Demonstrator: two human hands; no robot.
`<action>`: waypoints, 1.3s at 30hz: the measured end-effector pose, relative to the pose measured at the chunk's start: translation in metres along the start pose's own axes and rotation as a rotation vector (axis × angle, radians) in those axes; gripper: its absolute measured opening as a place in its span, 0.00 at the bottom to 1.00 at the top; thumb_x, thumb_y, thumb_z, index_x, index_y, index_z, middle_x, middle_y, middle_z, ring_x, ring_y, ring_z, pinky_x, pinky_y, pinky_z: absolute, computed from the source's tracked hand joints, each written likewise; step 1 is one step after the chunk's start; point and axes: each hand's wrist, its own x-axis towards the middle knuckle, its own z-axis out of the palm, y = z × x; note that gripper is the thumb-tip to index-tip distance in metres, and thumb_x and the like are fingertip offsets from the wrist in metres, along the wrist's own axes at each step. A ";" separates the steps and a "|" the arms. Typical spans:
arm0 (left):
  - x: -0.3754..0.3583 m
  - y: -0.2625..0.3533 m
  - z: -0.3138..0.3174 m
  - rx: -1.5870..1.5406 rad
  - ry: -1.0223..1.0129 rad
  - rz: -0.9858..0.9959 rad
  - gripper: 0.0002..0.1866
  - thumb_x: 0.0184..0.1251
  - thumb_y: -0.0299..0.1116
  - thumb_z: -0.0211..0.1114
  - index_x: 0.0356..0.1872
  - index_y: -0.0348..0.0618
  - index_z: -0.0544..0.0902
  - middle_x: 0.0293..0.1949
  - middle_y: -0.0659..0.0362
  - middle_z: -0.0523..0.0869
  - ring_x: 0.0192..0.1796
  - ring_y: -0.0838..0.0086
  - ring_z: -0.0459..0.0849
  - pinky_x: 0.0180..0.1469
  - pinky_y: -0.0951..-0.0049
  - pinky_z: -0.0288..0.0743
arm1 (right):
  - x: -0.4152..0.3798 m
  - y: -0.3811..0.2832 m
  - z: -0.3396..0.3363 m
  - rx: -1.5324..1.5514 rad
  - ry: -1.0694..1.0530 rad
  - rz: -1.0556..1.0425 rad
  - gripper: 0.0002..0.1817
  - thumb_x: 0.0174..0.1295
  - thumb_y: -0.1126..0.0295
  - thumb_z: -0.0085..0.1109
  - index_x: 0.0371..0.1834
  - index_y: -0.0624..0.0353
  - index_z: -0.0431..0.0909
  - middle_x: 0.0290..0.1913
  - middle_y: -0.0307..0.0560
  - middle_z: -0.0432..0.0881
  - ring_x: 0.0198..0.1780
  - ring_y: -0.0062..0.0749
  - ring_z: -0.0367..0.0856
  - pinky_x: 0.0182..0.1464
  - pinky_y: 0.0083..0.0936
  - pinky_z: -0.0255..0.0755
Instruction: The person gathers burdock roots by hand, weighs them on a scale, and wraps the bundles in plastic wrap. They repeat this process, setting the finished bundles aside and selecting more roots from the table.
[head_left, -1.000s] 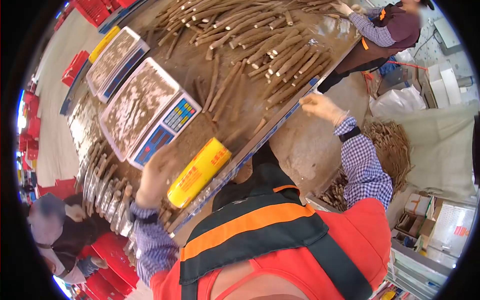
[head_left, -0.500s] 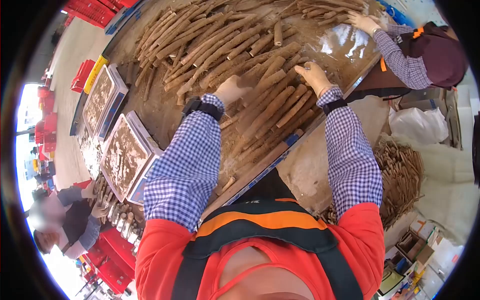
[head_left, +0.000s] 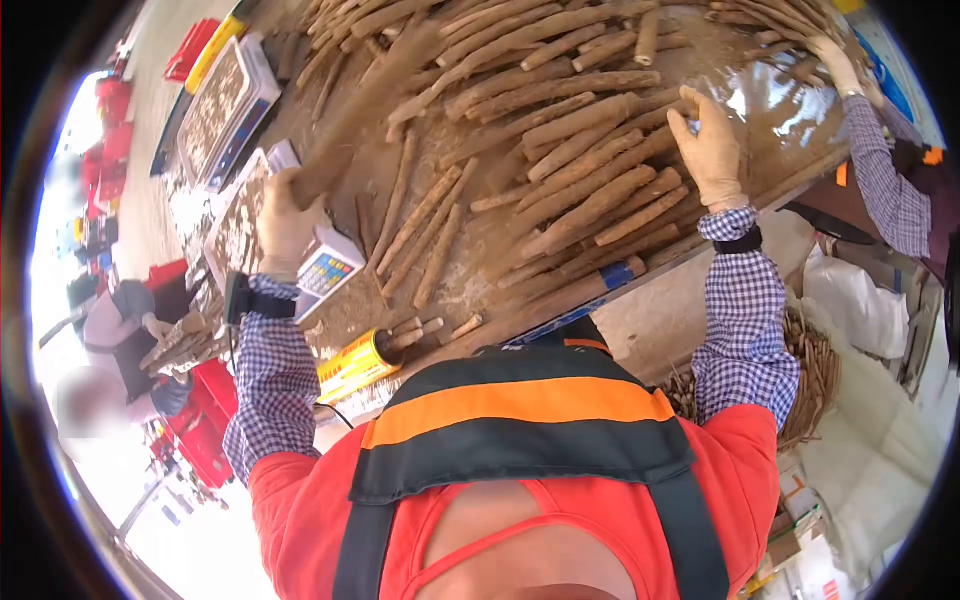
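Gloved, my left hand [head_left: 287, 225] is closed round the lower end of a long brown root [head_left: 365, 115], blurred by motion, over the nearer scale [head_left: 325, 265]. My right hand [head_left: 708, 150], also gloved, has its thumb and index finger apart with nothing between them. It is beside the right end of a row of thick brown roots [head_left: 590, 205] on the table. Several thinner roots [head_left: 425, 225] lie apart from that row, nearer the scale. A larger pile of roots [head_left: 520, 40] spreads across the back.
A second scale [head_left: 215, 110] stands at the back left. A yellow container [head_left: 358, 365] holding short root pieces is at the table's near edge [head_left: 530, 325]. One co-worker's hand [head_left: 835, 65] touches roots at the upper right; another person [head_left: 130, 330] handles roots at the left.
My left hand has moved left from the pile to the scale with a root in it. My right hand has lifted off the roots and opened. The view has shifted, and the yellow container now shows.
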 end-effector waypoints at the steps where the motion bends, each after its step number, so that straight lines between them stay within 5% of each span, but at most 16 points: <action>1: -0.016 -0.030 -0.010 0.023 0.031 -0.051 0.27 0.50 0.37 0.76 0.53 0.46 0.76 0.47 0.52 0.82 0.47 0.57 0.84 0.50 0.63 0.78 | 0.004 -0.011 0.002 -0.036 -0.017 -0.113 0.21 0.64 0.59 0.60 0.57 0.57 0.77 0.54 0.51 0.80 0.54 0.46 0.79 0.56 0.37 0.73; 6: -0.099 -0.164 -0.046 0.175 0.167 -0.319 0.28 0.53 0.42 0.75 0.53 0.44 0.74 0.47 0.51 0.82 0.50 0.58 0.81 0.53 0.61 0.75 | 0.014 -0.090 0.044 -0.210 -0.199 -0.512 0.18 0.65 0.61 0.55 0.56 0.53 0.77 0.51 0.45 0.82 0.55 0.43 0.79 0.58 0.35 0.74; 11: -0.144 -0.242 -0.040 0.141 0.117 -0.443 0.35 0.52 0.49 0.75 0.58 0.42 0.72 0.52 0.47 0.80 0.54 0.55 0.80 0.56 0.61 0.73 | 0.024 -0.154 0.135 -0.401 -0.574 -0.672 0.15 0.65 0.69 0.51 0.53 0.56 0.80 0.49 0.51 0.83 0.50 0.46 0.83 0.50 0.37 0.79; 13: -0.148 -0.247 -0.039 -0.002 0.030 -0.530 0.41 0.53 0.52 0.74 0.63 0.38 0.70 0.57 0.43 0.79 0.59 0.54 0.78 0.60 0.61 0.71 | 0.025 -0.155 0.185 -0.759 -0.853 -0.746 0.19 0.64 0.72 0.50 0.58 0.58 0.76 0.52 0.51 0.82 0.53 0.47 0.82 0.52 0.38 0.79; 16: -0.152 -0.265 -0.038 -0.013 -0.028 -0.520 0.43 0.55 0.54 0.72 0.66 0.37 0.69 0.59 0.41 0.77 0.63 0.53 0.76 0.63 0.61 0.70 | 0.026 -0.180 0.185 -0.879 -0.837 -0.729 0.16 0.62 0.73 0.50 0.52 0.61 0.79 0.48 0.54 0.83 0.47 0.47 0.85 0.46 0.40 0.80; 18: -0.157 -0.269 -0.049 0.100 -0.102 -0.428 0.43 0.57 0.56 0.69 0.67 0.36 0.69 0.61 0.40 0.76 0.64 0.52 0.75 0.64 0.61 0.68 | 0.023 -0.210 0.161 -0.656 -0.721 -0.727 0.13 0.61 0.75 0.50 0.48 0.55 0.80 0.43 0.54 0.83 0.43 0.48 0.85 0.42 0.41 0.80; 22: -0.152 -0.239 -0.066 -0.019 -0.144 -0.402 0.39 0.57 0.54 0.69 0.64 0.39 0.72 0.57 0.39 0.79 0.60 0.49 0.77 0.62 0.60 0.70 | -0.020 -0.332 0.124 -0.250 -0.226 -1.087 0.20 0.63 0.70 0.55 0.60 0.47 0.73 0.43 0.45 0.79 0.38 0.40 0.83 0.38 0.31 0.80; 26: -0.156 -0.255 -0.056 -0.047 -0.037 -0.335 0.36 0.62 0.54 0.65 0.65 0.40 0.71 0.58 0.39 0.79 0.61 0.49 0.77 0.62 0.59 0.71 | -0.078 -0.458 0.192 -0.113 -0.100 -1.422 0.21 0.60 0.71 0.53 0.58 0.47 0.77 0.42 0.36 0.78 0.43 0.29 0.81 0.41 0.25 0.77; 29: -0.171 -0.267 -0.061 -0.133 -0.053 -0.334 0.35 0.68 0.54 0.60 0.69 0.42 0.68 0.64 0.41 0.73 0.67 0.52 0.72 0.66 0.61 0.67 | -0.107 -0.505 0.253 -0.356 -0.317 -1.456 0.24 0.63 0.73 0.50 0.64 0.51 0.72 0.54 0.42 0.79 0.50 0.32 0.82 0.48 0.24 0.78; 32: -0.190 -0.271 -0.086 -0.261 -0.113 -0.357 0.28 0.73 0.44 0.59 0.68 0.42 0.70 0.64 0.46 0.74 0.67 0.59 0.72 0.65 0.66 0.68 | -0.118 -0.487 0.296 -0.095 -0.351 -1.294 0.30 0.68 0.75 0.44 0.75 0.51 0.57 0.74 0.51 0.62 0.66 0.37 0.74 0.63 0.30 0.74; 34: -0.215 -0.305 -0.082 -0.393 0.050 -0.281 0.24 0.75 0.37 0.57 0.70 0.48 0.69 0.63 0.53 0.76 0.64 0.70 0.73 0.62 0.70 0.72 | -0.115 -0.472 0.242 0.148 -0.435 -1.001 0.26 0.68 0.71 0.45 0.71 0.49 0.65 0.69 0.46 0.70 0.64 0.37 0.76 0.63 0.32 0.73; 36: -0.239 -0.297 -0.110 -0.701 0.100 -0.448 0.24 0.75 0.44 0.57 0.66 0.43 0.72 0.61 0.51 0.78 0.64 0.68 0.75 0.63 0.71 0.70 | -0.106 -0.433 0.214 0.081 -0.429 -0.658 0.14 0.67 0.65 0.50 0.55 0.45 0.77 0.53 0.43 0.81 0.50 0.44 0.82 0.49 0.37 0.76; 39: -0.264 -0.309 -0.118 -0.767 0.172 -0.503 0.23 0.76 0.47 0.55 0.65 0.45 0.73 0.55 0.58 0.82 0.57 0.74 0.78 0.57 0.73 0.73 | -0.089 -0.328 0.241 -0.345 -0.567 -0.764 0.11 0.66 0.68 0.50 0.48 0.49 0.80 0.47 0.50 0.80 0.50 0.51 0.81 0.49 0.41 0.76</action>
